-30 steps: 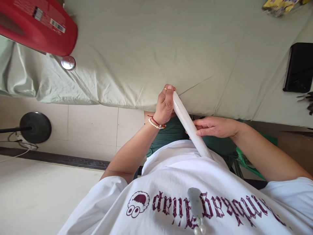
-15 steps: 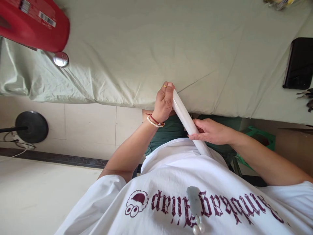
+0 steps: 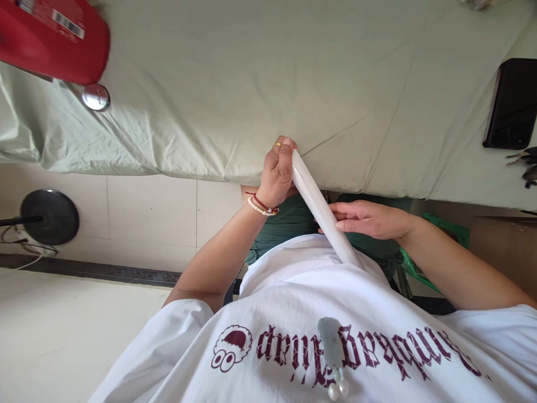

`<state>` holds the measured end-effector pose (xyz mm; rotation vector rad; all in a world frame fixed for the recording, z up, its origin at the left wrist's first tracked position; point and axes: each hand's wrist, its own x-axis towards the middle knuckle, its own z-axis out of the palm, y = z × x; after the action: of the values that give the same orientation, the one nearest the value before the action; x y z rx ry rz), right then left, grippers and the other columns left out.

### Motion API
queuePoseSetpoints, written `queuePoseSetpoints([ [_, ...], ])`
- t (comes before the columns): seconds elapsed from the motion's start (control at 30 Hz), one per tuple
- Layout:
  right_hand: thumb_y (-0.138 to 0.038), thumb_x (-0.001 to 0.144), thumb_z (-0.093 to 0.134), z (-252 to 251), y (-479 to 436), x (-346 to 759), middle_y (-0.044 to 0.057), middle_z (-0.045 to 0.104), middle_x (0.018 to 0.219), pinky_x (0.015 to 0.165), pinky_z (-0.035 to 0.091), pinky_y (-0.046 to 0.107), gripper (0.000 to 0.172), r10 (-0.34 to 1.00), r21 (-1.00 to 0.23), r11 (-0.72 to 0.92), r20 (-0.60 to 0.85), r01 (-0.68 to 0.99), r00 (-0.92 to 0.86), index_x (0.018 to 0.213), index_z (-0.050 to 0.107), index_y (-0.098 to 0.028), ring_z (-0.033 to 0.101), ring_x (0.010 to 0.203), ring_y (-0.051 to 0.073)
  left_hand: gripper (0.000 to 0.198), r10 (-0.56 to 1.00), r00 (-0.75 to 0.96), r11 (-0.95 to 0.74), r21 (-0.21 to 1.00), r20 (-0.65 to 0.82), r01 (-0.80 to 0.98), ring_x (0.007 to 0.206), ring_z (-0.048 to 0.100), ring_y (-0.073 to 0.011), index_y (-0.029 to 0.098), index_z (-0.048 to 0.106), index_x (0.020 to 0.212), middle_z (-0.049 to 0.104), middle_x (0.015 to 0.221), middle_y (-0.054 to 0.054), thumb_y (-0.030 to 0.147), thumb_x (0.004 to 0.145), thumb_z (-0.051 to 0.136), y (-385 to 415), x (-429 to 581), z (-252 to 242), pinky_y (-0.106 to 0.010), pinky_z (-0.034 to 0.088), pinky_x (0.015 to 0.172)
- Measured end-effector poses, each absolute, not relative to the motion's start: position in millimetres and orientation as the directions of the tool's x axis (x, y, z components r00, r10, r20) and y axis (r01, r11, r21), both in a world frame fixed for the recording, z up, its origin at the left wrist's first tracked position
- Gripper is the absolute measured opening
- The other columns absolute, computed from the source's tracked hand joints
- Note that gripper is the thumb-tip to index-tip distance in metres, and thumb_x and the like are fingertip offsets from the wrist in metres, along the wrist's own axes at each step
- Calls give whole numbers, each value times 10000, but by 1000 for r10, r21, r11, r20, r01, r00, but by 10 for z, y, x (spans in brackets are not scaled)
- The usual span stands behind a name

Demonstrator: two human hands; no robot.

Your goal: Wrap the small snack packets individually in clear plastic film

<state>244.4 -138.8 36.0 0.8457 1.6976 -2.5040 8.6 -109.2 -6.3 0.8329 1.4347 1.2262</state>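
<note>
At the bench (image 3: pixel 235 84), the roll (image 3: pixel 319 204) is clasped by the left grip (image 3: pixel 277 173); whether it is pinched by the right grip (image 3: pixel 371 219) cannot be told. The roll looks wound; what remains is unshown.

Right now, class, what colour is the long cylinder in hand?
The long cylinder is white, best seen in the head view.
</note>
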Motion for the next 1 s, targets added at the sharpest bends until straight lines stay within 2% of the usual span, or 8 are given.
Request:
queuePoseSetpoints([
  [0.07,-581,929,693,462,-1456,2369,94,753,1108,851,557,354,605,342,-839,-280,-540,466,-769,1364,598,-172,707,1001,265,438,945,-206,240,966,-254,-90,798,656,-199,198,621,944,590,786,-45,633,988,603,-1084,80,-74,-313,550,673],
  [0.13,-565,881,751,568,-1512,2291,107,740,985,736,511,336,600,417,-722,-99,-655,685,-630,1298,601,-161,688,861,274,451,950,-192,237,969,-246,-69,804,649,-202,195,623,947,590,786,-49,643,992,590,-1079,74,-77,-316,550,673],
  [0.2,-536,889,744,628,-1526,2253,113,719,919,680,459,326,524,449,-627,26,-689,779,-569,1235,610,-166,663,794,274,463,955,-183,229,972,-235,-52,802,639,-199,197,624,926,581,785,-46,654,990,583,-1076,73,-70,-315,548,674],
  [0.3,-539,935,681,584,-1454,2312,95,716,927,663,441,310,471,370,-716,44,-636,697,-677,1228,622,-176,640,773,244,475,961,-174,210,977,-214,-41,785,620,-181,204,612,854,559,793,-37,660,986,586,-1074,75,-56,-306,543,683],
  [0.43,-558,958,652,402,-1325,2495,56,743,974,732,479,303,619,253,-865,-124,-501,486,-828,1417,588,-148,638,826,210,497,971,-139,188,981,-194,-55,767,610,-163,204,595,830,552,807,-35,669,1000,549,-1082,75,-62,-304,539,697],
  [0.63,-585,977,599,342,-1435,2598,79,760,1192,933,518,355,646,257,-848,-389,-475,360,-841,1490,594,-192,684,1077,239,483,957,-173,230,972,-233,-36,788,652,-194,204,612,918,592,791,-45,675,1000,541,-1086,58,-84,-324,549,710],
  [0.83,-635,889,687,483,-1649,2467,61,712,873,646,433,296,497,356,-690,-49,-688,723,-632,1029,686,-158,605,733,208,458,959,-182,223,975,-217,15,793,630,-191,219,591,833,570,782,-40,645,1000,568,-1060,73,-39,-331,546,738],
  [1.0,-698,934,597,392,-1521,2547,60,712,899,668,442,287,554,216,-822,-67,-565,565,-797,985,681,-153,603,775,202,432,963,-182,202,979,-196,11,790,606,-180,216,579,756,555,793,-38,576,987,641,-1050,78,-24,-322,545,769],
])
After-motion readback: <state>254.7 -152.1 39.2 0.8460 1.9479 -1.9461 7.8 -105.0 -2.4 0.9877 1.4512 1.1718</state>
